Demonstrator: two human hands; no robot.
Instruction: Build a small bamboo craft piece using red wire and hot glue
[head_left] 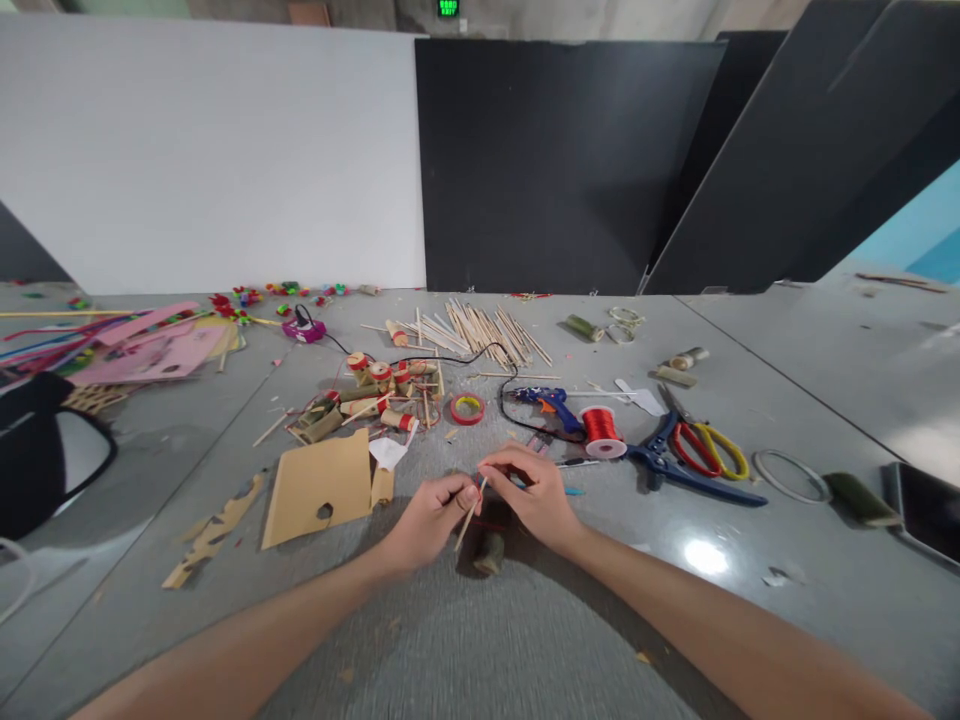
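My left hand [429, 518] is closed in a pinch on a thin wooden stick [468, 520] that slants down toward me. My right hand [532, 492] is closed too, its fingertips meeting the stick's upper end. A short piece of bamboo tube [489, 552] lies on the grey table [525, 640] just below both hands. A red wire spool [602, 431] and a blue glue gun [553, 404] sit just beyond my right hand.
A cardboard sheet [319, 486] lies left of my hands, with a bamboo-and-spool model [375, 395] behind it. Blue, red and yellow scissors [694, 455] lie to the right. A pile of sticks [480, 330], tape roll [467, 408], and pink paper [150, 350] are farther back.
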